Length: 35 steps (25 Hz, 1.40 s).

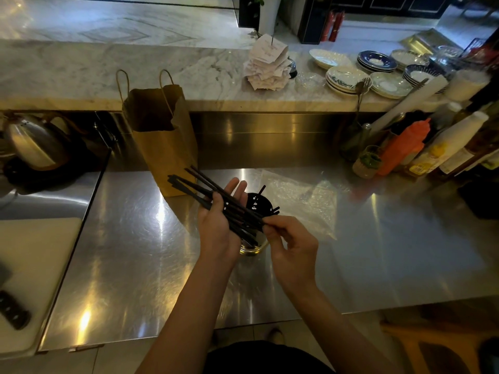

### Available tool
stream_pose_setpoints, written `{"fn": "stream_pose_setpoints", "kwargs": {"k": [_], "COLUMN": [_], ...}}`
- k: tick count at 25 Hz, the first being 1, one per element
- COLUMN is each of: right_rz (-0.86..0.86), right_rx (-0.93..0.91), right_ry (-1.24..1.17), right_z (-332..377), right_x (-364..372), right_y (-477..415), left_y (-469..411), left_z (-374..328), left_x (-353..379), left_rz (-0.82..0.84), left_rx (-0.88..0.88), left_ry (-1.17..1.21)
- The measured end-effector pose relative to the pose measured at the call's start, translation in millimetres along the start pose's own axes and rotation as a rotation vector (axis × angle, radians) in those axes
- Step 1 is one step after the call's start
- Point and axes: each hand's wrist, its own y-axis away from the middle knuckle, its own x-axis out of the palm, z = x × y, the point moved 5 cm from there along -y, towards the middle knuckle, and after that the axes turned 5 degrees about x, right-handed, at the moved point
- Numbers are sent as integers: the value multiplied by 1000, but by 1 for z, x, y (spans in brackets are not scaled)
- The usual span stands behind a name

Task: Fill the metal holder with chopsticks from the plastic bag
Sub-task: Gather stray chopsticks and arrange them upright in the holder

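Lying across the upturned palm of the left hand [218, 220] is a loose bundle of thin black chopsticks [194, 184], their far ends fanning out up and to the left towards the tall brown paper bag with twisted handles [164, 136]. The left fingers stretch out fairly straight beneath the sticks while the thumb curls over them, pinning them in place. The right hand [291, 244] meets the bundle at its near end, fingertips pinched round the tips of a few chopsticks, the other fingers curled. Both hands hover directly over the round shiny metal holder [251, 249], which stands on the brushed stainless-steel counter [135, 238] and is partly hidden by them; a few black sticks already poke out of its dark mouth. Just right of the holder, the clear crinkled plastic bag [302, 201] lies flat on the counter. Off to the left sits a rounded metal kettle [35, 141], and patterned plates in stacks [348, 79] rest on the marble ledge beyond.
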Motion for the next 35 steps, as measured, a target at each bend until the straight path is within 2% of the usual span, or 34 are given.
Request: {"fn": "stream_pose_setpoints", "kwargs": {"k": [3, 6, 10, 12, 15, 18, 19, 21, 23, 25, 35], "right_rz": [61, 141, 391, 445, 307, 165, 182, 326, 521, 625, 627], "right_rx": [89, 176, 292, 268, 194, -93, -197, -300, -310, -315, -245], "right_ry": [27, 21, 12, 49, 36, 97, 169, 383, 558, 575, 432], "right_z": [-12, -19, -22, -14, 16, 69, 86, 108, 115, 116, 107], "right_x": [2, 6, 7, -1, -21, -36, -36, -27, -15, -10, -3], "right_y": [-2, -2, -13, -29, -61, -87, -94, -104, -110, -110, -108], "left_y": [-2, 0, 0, 1, 11, 25, 27, 29, 32, 35, 37], "left_z": [-2, -4, -4, -4, 0, 9, 12, 15, 15, 15, 12], "left_x": [-2, 4, 7, 6, 8, 5, 3, 0, 2, 5, 7], "left_rz": [-7, 80, 231, 311, 497, 689, 733, 788, 833, 871, 925], "left_rx": [48, 84, 123, 93, 8, -135, -173, -210, -202, -192, -186], "left_ry": [-93, -195, -415, -494, -556, -574, -583, -618, -655, -682, -700]}}
